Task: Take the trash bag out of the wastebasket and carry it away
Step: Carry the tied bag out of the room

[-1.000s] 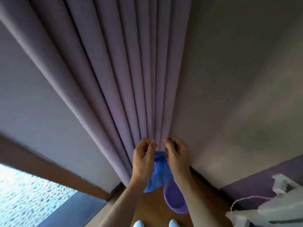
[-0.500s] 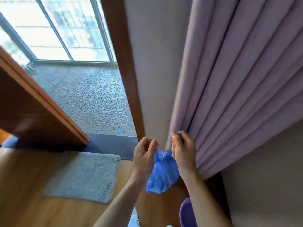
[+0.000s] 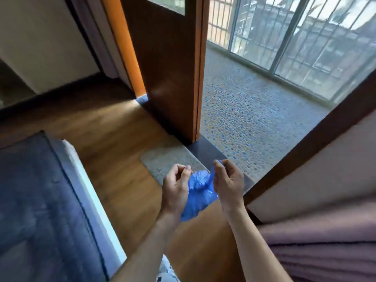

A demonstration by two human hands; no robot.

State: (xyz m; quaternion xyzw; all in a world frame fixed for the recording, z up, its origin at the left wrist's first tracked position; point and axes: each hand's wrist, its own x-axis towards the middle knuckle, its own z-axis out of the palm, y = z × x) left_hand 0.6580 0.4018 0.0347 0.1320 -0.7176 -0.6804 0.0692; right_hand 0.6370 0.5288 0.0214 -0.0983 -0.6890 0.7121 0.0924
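Observation:
A small blue trash bag (image 3: pixel 198 195) hangs in the air between my two hands, low in the middle of the view. My left hand (image 3: pixel 176 187) pinches the bag's top edge on the left, fingers curled. On the right, my right hand (image 3: pixel 227 183) grips the other part of the top edge, with blue plastic showing above its fingers. The bag droops below both hands over the wooden floor. The wastebasket is not in view.
A bed with a dark blue cover (image 3: pixel 40 210) fills the lower left. A grey mat (image 3: pixel 168 161) lies before the dark threshold. A brown open door (image 3: pixel 171 68) stands ahead; pebbled balcony floor (image 3: pixel 254 117) and barred windows lie beyond. Purple curtain (image 3: pixel 325 251) at lower right.
My view has swung left from the curtain and wall to the open balcony door and bed. Both hands keep hold of the blue bag; the purple wastebasket has left the view.

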